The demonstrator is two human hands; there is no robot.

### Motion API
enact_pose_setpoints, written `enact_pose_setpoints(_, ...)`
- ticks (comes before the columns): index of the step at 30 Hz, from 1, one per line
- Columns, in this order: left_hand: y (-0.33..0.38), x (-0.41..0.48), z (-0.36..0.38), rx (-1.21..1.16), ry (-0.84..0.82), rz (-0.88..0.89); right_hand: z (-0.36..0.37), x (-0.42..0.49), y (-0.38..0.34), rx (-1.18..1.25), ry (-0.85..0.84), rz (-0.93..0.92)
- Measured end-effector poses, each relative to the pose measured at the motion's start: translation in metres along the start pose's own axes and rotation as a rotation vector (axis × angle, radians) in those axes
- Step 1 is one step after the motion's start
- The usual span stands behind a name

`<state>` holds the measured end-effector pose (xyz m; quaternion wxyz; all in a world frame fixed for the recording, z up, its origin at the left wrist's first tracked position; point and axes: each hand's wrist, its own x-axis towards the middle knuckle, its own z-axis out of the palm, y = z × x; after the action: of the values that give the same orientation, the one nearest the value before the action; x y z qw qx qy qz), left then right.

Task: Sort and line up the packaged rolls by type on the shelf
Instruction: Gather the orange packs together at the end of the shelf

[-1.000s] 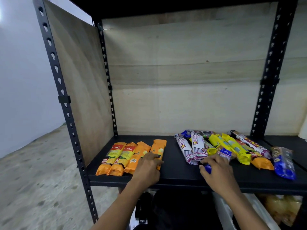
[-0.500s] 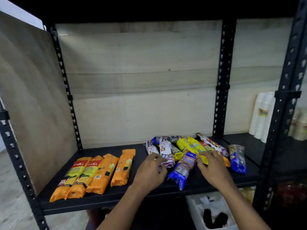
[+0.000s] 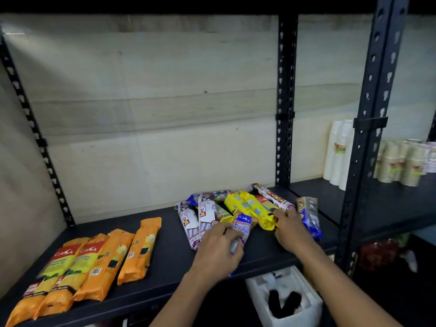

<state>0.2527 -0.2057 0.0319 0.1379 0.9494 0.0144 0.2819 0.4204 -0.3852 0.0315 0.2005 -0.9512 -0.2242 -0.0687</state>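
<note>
Head view: left hand (image 3: 218,250) is clasping the blue-and-white roll (image 3: 240,232) at lower centre, its near end overhanging the shelf (image 3: 169,258) edge, so a loose grasp is risking a drop. Right hand (image 3: 291,228) is pressing into the mixed pile (image 3: 238,208); whether it's grasping anything I can't tell. Sliding it sideways is likely dragging the yellow rolls (image 3: 250,210) askew. Orange rolls (image 3: 94,265) are lying lined up lower left.

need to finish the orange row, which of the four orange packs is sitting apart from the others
The rightmost orange pack. The other three orange packs lie pressed side by side at the shelf's left end; a strip of bare shelf separates this one from them.
</note>
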Motion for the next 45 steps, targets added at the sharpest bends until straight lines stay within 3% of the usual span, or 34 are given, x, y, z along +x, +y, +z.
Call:
enact_pose_setpoints(3,-0.003,-0.004,0.003,0.017,-0.008,0.015,-0.001,0.006,-0.002,-0.093,0.036,0.019)
enact_pose_setpoints(9,-0.002,-0.007,0.001,0.010,-0.036,0.004,-0.012,0.020,-0.005,-0.202,-0.123,0.077)
enact_pose_setpoints(13,-0.002,-0.006,-0.002,0.002,-0.061,-0.001,-0.014,0.023,-0.006,-0.267,-0.049,0.074)
enact_pose_setpoints(20,-0.002,-0.005,-0.017,-0.003,-0.051,-0.017,-0.039,0.018,-0.025,-0.077,0.098,0.120)
enact_pose_setpoints(26,-0.042,-0.030,-0.057,0.081,-0.014,-0.106,-0.055,-0.017,-0.060,0.171,0.251,-0.047)
enact_pose_setpoints(32,-0.102,-0.066,-0.102,0.174,0.060,-0.235,-0.044,-0.061,-0.129,0.366,0.181,-0.266)
enact_pose_setpoints(38,-0.130,-0.091,-0.119,0.216,0.094,-0.339,-0.002,-0.093,-0.187,0.421,0.088,-0.308)
enact_pose_setpoints(45,-0.134,-0.112,-0.123,0.281,0.012,-0.411,0.034,-0.112,-0.221,0.385,0.028,-0.355)
